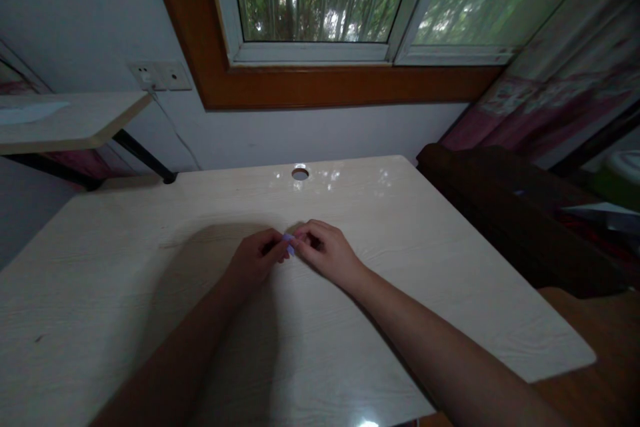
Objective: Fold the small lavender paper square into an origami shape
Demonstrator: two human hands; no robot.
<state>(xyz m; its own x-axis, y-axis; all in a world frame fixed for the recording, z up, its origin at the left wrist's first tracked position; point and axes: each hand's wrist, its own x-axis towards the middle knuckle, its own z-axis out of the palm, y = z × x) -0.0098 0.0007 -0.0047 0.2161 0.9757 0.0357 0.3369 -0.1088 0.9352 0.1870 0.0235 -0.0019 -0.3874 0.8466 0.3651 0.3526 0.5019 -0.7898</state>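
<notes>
A small purple piece (289, 238), perhaps folded paper, is pinched between my two hands over the middle of the table. My left hand (255, 255) grips its left side with thumb and fingertips. From the right, my right hand (325, 247) pinches the same piece, its fingers curled. Most of the piece is hidden by the fingertips, so its full shape cannot be made out. Both hands are close to the pale wood-grain tabletop (340, 340).
A round cable hole (300, 174) lies near the table's back edge. At the left stands a raised shelf (75, 120) on black legs. Behind are a wall socket (160, 75) with a cord and a window (320, 0). Dark furniture (515, 213) borders the right side.
</notes>
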